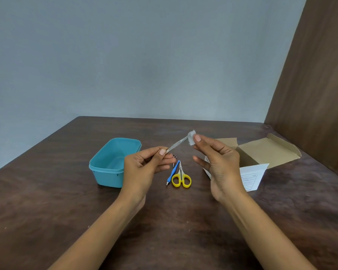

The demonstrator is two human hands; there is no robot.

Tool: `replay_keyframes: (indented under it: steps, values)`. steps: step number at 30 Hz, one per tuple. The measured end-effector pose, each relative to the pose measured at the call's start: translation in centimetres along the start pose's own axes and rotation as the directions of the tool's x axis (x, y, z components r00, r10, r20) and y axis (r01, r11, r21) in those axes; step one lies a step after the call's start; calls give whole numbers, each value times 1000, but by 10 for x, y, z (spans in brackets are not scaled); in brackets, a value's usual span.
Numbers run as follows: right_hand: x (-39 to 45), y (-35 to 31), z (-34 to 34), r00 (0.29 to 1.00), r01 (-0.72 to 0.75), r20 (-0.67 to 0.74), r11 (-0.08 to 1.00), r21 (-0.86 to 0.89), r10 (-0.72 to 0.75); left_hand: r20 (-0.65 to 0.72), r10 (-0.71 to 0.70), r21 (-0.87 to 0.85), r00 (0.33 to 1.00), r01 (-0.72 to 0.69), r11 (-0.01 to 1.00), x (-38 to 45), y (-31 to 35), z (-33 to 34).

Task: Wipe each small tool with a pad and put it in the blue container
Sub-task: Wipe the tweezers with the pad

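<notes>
My left hand (144,164) pinches the near end of a thin metal nail file (177,143), which slants up to the right above the table. My right hand (219,158) holds a small white pad (191,137) folded around the file's far tip. The blue container (110,162) stands open to the left of my left hand, and nothing shows inside it. On the table between my hands lie yellow-handled scissors (181,177), a blue-handled tool (173,173) and a small dark tool (174,156), partly hidden by my left fingers.
An open cardboard box (261,151) sits at the right with a printed white paper (252,177) in front of it. A brown wooden panel (316,94) rises along the table's right side. The dark wooden table (164,221) ends at a grey wall.
</notes>
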State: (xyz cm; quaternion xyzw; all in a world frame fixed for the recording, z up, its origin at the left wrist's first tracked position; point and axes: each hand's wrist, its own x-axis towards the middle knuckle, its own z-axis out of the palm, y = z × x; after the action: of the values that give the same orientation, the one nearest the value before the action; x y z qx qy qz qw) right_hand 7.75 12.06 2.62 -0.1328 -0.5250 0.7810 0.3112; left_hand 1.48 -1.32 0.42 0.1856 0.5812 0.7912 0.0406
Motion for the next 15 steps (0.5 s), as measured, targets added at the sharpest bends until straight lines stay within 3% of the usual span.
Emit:
replay_keyframes:
  steps: [15]
  values:
    - [-7,12,8,988,-5,149,984,-177,32,88,250,229,964,-264,937,-5,-4,-1]
